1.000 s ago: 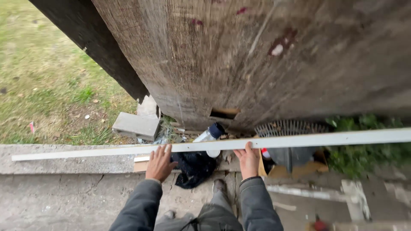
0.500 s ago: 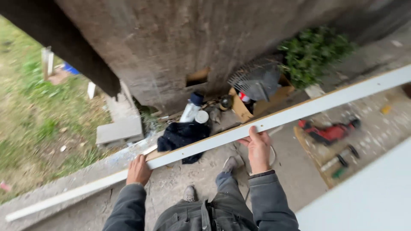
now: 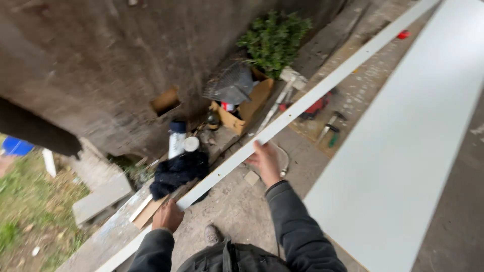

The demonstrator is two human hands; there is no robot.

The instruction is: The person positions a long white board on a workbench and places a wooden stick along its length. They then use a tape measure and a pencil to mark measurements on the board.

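A long white strip (image 3: pixel 312 98) runs diagonally from the lower left to the upper right of the head view. My left hand (image 3: pixel 167 216) grips it near its lower end. My right hand (image 3: pixel 265 161) holds it farther up, fingers curled under its edge. Both arms wear dark sleeves. A wide white panel (image 3: pixel 403 151) lies to the right, parallel to the strip. My shoe (image 3: pixel 212 234) stands on the concrete below.
A rough concrete wall (image 3: pixel 126 60) rises ahead. At its foot lie a dark cloth (image 3: pixel 176 174), a white tube (image 3: pixel 176 143), a cardboard box (image 3: pixel 249 108), a green plant (image 3: pixel 275 40) and hand tools (image 3: pixel 327 126). Grass (image 3: pixel 25 216) and slabs (image 3: pixel 101 199) are at left.
The strip has swung from level to a steep diagonal, its right end rising. The view has turned right, bringing the wide white panel and tools into sight. Both hands keep their hold.
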